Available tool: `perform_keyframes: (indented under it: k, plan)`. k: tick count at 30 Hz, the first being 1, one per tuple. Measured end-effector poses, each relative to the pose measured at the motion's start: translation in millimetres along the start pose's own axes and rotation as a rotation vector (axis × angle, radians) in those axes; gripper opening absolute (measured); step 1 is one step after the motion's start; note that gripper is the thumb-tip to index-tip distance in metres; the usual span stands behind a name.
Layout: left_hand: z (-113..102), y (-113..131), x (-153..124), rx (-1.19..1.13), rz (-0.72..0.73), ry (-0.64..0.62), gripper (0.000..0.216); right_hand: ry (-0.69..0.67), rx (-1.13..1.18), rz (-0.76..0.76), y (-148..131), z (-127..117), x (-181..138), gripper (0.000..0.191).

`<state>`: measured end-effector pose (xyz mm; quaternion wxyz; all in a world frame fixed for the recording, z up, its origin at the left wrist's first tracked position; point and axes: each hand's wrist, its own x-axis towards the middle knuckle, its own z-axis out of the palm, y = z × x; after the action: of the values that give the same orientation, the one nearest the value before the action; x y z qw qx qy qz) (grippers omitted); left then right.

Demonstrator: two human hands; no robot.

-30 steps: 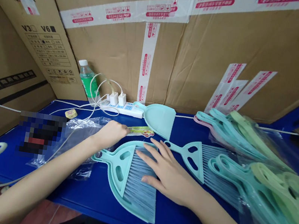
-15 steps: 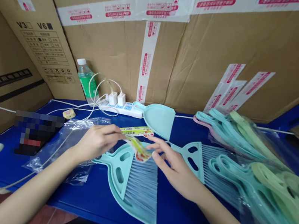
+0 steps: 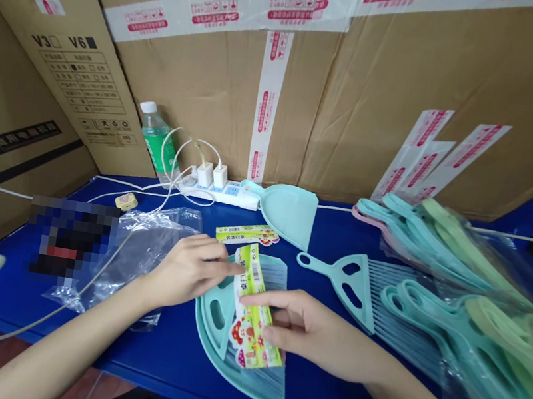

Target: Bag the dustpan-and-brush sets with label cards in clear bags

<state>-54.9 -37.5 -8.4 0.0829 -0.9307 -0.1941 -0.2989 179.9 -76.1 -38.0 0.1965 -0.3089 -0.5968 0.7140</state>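
A printed yellow-green paper label (image 3: 250, 332) with cartoon pictures is held over a turquoise dustpan (image 3: 238, 380) and its small brush (image 3: 215, 316). My left hand (image 3: 189, 269), fingers closed, pinches the label's upper left edge. My right hand (image 3: 311, 331) grips the label's right side between thumb and fingers. Both hands hide parts of the brush, including its handle. A second, similar label (image 3: 241, 233) lies flat just behind my hands. To the right of them rests another turquoise brush (image 3: 340, 275), bristles pointing right. Farther back, a turquoise dustpan (image 3: 289, 213) lies alone.
Bagged turquoise and green dustpan sets (image 3: 469, 353) cover the right side. A clear plastic bag (image 3: 136, 253) lies left, near a blurred-out dark item (image 3: 72, 243). A power strip (image 3: 241, 199) with chargers, a bottle (image 3: 157, 142) and cables stand before cardboard (image 3: 202, 95).
The label has swung from a blurred, crosswise position to nearly lengthwise, and come nearer. My right hand has closed on it and moved lower; my left hand has shifted slightly right. The view has tilted a little.
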Motion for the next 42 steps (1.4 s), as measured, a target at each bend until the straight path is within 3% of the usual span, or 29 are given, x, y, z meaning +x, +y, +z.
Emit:
perform_keyframes:
  k: [6, 10, 19, 29, 34, 37, 42]
  plan:
    - [1, 5, 0, -0.325, -0.084, -0.083, 0.023, 0.186, -0.185, -0.031, -6, 0, -3, 0.051]
    - [0, 5, 1, -0.413, -0.121, -0.114, 0.028, 0.219, -0.282, -0.014, -5, -1, -6, 0.043]
    - [-2, 10, 5, -0.527, -0.195, -0.133, 0.027, 0.008, -0.334, -0.023, -6, 1, -17, 0.051]
    - [0, 12, 6, -0.488, -0.187, -0.260, 0.028, -0.159, -0.213, 0.241, -7, 0, -12, 0.053]
    - [3, 12, 4, -0.439, -0.169, -0.321, 0.029, -0.203, -0.192, 0.303, -14, 2, -16, 0.051]
    - [4, 12, 3, -0.433, -0.162, -0.356, 0.029, -0.097, -0.353, 0.194, -17, 2, -19, 0.043]
    - [5, 12, 3, -0.430, -0.176, -0.388, 0.027, 0.350, -0.694, -0.139, -19, -1, -17, 0.029]
